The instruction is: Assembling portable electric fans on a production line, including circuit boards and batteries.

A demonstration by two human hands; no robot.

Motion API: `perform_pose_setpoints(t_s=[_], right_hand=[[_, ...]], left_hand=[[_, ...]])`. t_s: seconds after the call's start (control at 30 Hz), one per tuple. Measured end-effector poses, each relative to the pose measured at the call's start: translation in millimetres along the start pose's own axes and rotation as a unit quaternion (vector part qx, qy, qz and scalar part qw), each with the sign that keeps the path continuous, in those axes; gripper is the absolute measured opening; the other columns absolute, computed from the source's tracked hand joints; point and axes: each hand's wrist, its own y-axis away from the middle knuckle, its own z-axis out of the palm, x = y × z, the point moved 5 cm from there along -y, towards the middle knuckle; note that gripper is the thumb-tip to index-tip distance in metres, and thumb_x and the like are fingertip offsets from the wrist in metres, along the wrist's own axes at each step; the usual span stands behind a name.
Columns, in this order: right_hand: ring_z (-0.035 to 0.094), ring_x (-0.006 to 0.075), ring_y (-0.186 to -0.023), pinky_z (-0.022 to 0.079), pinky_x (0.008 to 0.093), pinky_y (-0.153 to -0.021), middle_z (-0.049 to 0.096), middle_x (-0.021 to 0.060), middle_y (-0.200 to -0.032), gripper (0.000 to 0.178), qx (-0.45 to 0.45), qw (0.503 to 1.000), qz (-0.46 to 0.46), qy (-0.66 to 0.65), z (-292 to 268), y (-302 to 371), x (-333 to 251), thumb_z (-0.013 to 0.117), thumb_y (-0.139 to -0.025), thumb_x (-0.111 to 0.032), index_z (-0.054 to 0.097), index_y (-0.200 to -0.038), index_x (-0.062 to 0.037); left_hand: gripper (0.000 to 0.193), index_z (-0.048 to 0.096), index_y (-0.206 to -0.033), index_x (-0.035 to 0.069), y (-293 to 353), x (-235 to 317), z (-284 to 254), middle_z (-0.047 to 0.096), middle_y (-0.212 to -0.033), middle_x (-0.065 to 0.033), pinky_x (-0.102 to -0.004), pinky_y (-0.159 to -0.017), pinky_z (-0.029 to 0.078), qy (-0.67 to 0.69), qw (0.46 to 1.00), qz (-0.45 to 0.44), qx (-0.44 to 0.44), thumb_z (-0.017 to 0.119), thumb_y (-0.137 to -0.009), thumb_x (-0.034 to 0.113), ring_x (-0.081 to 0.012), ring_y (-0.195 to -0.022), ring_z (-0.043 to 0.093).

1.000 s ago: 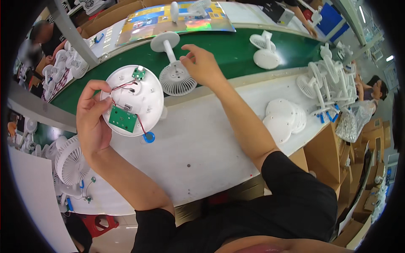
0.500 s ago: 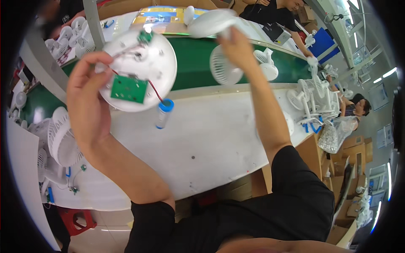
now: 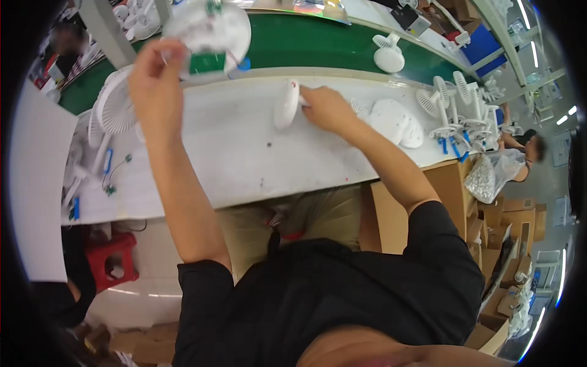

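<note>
Head view: The left hand [image 3: 158, 76] pinches the left edge of a white round plastic disc [image 3: 229, 32], over the green conveyor belt [image 3: 318, 46]. A green rectangular circuit board [image 3: 206, 63] appears already fitted; a small blue part [image 3: 244, 64] at the rim appears unsecured. Nearside of the belt, the right hand [image 3: 330, 110] grips a white plastic round-based fan [image 3: 286, 105]. Disc and fan are separate.

Your long white table [image 3: 226, 165] has flat round white plastic discs [image 3: 392, 122] piled on the right, white plastic fans [image 3: 453, 114] bunched just past them, tiny green circuit boards [image 3: 110, 191] left.
</note>
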Motion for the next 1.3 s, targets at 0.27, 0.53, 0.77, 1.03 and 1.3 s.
perform_pose_setpoints(t_s=[0.27,0.53,0.77,1.03,1.3], right_hand=[[0.065,0.0409,-0.079,0.051,0.0484,-0.069,0.07,0.0185,-0.092,0.03,0.084,0.995,0.0,-0.045,-22,16,-47,0.057,-0.083,-0.011,0.061,-0.112,-0.0088],[0.066,0.0399,-0.076,0.052,0.0482,-0.066,0.07,0.0166,-0.086,0.021,0.076,0.995,-0.058,-0.029,-27,63,-57,0.056,-0.084,-0.01,0.06,-0.104,-0.0071],[0.065,0.0399,-0.074,0.051,0.048,-0.065,0.069,0.018,-0.084,0.02,0.08,0.992,-0.1,0.001,-32,116,-83,0.055,-0.083,-0.01,0.061,-0.102,-0.0059],[0.065,0.0424,-0.074,0.051,0.0485,-0.066,0.069,0.0195,-0.082,0.027,0.088,0.995,-0.01,-0.044,7,92,-48,0.054,-0.081,-0.008,0.062,-0.107,-0.0049],[0.063,0.0447,-0.08,0.05,0.0492,-0.071,0.069,0.0217,-0.087,0.025,0.194,0.975,0.041,-0.103,-40,106,-20,0.052,-0.084,-0.009,0.067,-0.104,-0.0066]], left_hand=[[0.016,0.067,-0.089,0.002,152,-90,-47,0.067,-0.093,-0.0051,-0.0239,-0.081,0.046,-0.019,0.998,-0.058,-0.023,0.056,-0.082,-0.007,-0.0149,-0.084,0.058],[0.015,0.067,-0.097,0.002,208,-62,-58,0.063,-0.12,-0.0122,-0.0349,-0.096,0.045,-0.253,0.966,0.022,0.051,0.061,-0.082,0.002,-0.026,-0.108,0.058],[0.042,0.059,-0.126,0.005,195,41,47,0.058,-0.125,-0.0129,-0.0384,-0.097,0.044,0.033,0.997,-0.025,-0.068,0.065,-0.085,0.014,-0.0271,-0.113,0.054],[0.032,0.06,-0.114,0.006,212,-49,57,0.057,-0.107,-0.0064,-0.029,-0.091,0.039,0.161,0.984,-0.055,0.044,0.055,-0.083,0.003,-0.0188,-0.096,0.049],[0.029,0.058,-0.101,0.005,233,-16,38,0.054,-0.104,-0.009,-0.0327,-0.09,0.04,0.111,0.992,0.028,0.052,0.057,-0.072,0.003,-0.0223,-0.095,0.048]])
